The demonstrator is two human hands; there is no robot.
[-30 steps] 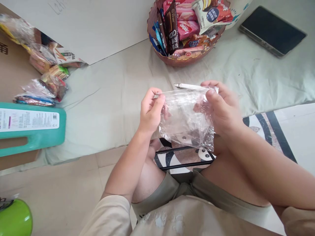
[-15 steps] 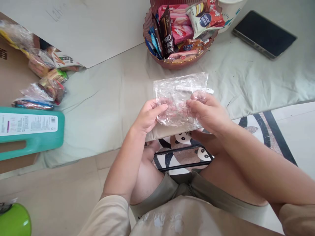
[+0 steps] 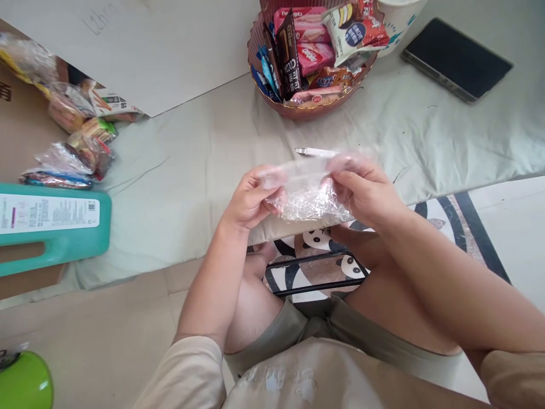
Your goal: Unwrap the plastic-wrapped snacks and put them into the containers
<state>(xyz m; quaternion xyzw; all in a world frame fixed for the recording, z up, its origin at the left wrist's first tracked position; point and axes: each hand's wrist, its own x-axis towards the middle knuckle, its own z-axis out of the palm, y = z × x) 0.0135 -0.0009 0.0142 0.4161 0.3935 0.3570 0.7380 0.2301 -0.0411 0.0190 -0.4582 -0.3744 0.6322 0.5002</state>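
A clear plastic bag [image 3: 313,196] is stretched between my two hands above the cloth's near edge. My left hand [image 3: 253,196] pinches its left side, thumb on top. On the other side my right hand [image 3: 361,184] grips the bag the same way; its fingertips are a little blurred. Just behind the bag lies a slim white utility knife [image 3: 315,152], its right end hidden by my right hand. Beyond that stands a pinkish ribbed bowl [image 3: 298,112] holding several wrapped snacks.
A dark phone [image 3: 457,59] and a white cup [image 3: 400,25] are at the back right. On the left are a teal jug [image 3: 96,233], several snack packets [image 3: 91,150] and a large white box [image 3: 179,51]. A green bin [image 3: 28,380] stands on the floor. A black-framed tray [image 3: 317,272] sits between my legs.
The bag's far edge has folded down towards me, so the bag looks shorter. More of the knife's left end now shows. Both hands have kept hold of the bag.
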